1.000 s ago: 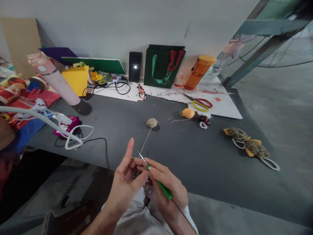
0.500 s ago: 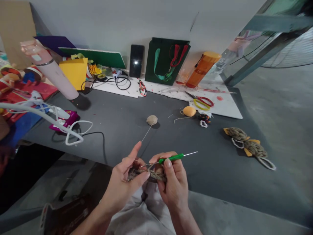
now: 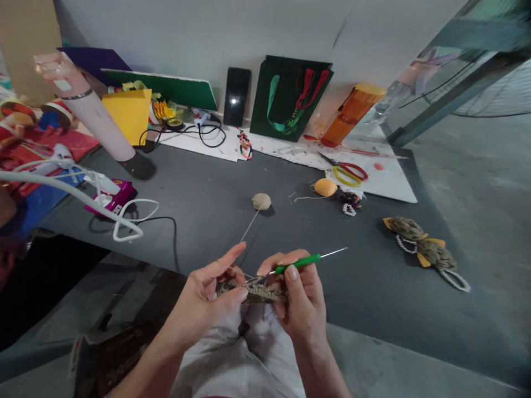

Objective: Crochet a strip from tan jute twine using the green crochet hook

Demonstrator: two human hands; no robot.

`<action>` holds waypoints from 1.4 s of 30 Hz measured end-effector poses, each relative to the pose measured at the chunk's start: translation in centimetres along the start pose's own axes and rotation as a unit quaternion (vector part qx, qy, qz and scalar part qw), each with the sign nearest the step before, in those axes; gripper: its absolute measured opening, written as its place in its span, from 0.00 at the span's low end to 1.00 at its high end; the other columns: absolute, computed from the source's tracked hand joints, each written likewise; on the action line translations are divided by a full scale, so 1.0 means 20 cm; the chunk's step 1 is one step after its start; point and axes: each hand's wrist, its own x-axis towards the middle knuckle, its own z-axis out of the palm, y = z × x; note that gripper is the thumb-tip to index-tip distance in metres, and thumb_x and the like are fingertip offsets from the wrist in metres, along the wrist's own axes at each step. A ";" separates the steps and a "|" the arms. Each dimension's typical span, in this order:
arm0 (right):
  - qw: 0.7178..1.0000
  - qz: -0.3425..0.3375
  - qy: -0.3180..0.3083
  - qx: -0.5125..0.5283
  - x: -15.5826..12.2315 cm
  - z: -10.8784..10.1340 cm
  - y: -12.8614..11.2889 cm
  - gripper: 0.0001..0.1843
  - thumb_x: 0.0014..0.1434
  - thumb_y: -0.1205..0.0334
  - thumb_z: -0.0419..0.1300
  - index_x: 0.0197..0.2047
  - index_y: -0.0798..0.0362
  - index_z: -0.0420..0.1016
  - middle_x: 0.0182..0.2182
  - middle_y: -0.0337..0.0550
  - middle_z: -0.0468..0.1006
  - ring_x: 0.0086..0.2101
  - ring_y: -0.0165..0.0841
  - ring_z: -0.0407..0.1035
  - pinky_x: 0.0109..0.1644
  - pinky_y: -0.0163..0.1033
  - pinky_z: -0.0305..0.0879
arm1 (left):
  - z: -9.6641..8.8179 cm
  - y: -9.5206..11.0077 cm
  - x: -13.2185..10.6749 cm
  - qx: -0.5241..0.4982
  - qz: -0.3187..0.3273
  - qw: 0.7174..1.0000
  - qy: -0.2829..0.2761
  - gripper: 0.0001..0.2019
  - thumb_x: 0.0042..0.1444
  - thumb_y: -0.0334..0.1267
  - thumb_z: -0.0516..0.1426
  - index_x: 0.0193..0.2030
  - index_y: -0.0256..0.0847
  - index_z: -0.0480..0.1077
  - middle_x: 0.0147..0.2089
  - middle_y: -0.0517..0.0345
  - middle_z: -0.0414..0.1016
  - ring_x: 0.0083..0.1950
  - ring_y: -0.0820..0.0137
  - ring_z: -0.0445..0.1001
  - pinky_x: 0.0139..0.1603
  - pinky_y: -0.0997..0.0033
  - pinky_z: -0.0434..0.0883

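My left hand (image 3: 207, 290) pinches the left end of a small brownish crochet piece (image 3: 253, 291), its forefinger stretched out with the yarn strand over it. My right hand (image 3: 301, 298) is closed on a green-handled crochet hook (image 3: 301, 262), whose metal shaft points to the right, and its fingers also touch the right end of the crochet piece. A thin strand runs from the work up to a beige yarn ball (image 3: 261, 201) on the dark grey mat (image 3: 215, 199). Both hands hover over my lap at the mat's near edge.
On the mat lie an orange yarn ball (image 3: 325, 187), a beaded bit (image 3: 349, 205), and olive crochet pieces with yellow tips (image 3: 421, 247). Behind are red-and-yellow scissors (image 3: 346, 171), an orange bottle (image 3: 352, 114), a green gift bag (image 3: 290, 97), a phone (image 3: 236, 103), a pink bottle (image 3: 89, 110), and white cables (image 3: 116, 218).
The hook swung from pointing up-left to lying sideways, its metal shaft now pointing right. The crochet piece came into sight between both hands. The view shifted slightly.
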 end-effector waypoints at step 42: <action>0.923 -0.266 -0.058 -0.273 -0.10 -0.03 0.00 0.13 0.68 0.69 0.55 0.51 0.46 0.75 0.43 0.48 0.87 0.30 0.36 0.81 0.31 0.40 0.78 | 0.08 0.03 0.01 -0.291 -0.121 0.949 -0.012 0.27 0.43 0.33 0.74 0.53 0.49 0.80 0.24 0.67 0.70 0.26 0.81 0.67 0.33 0.81 0.65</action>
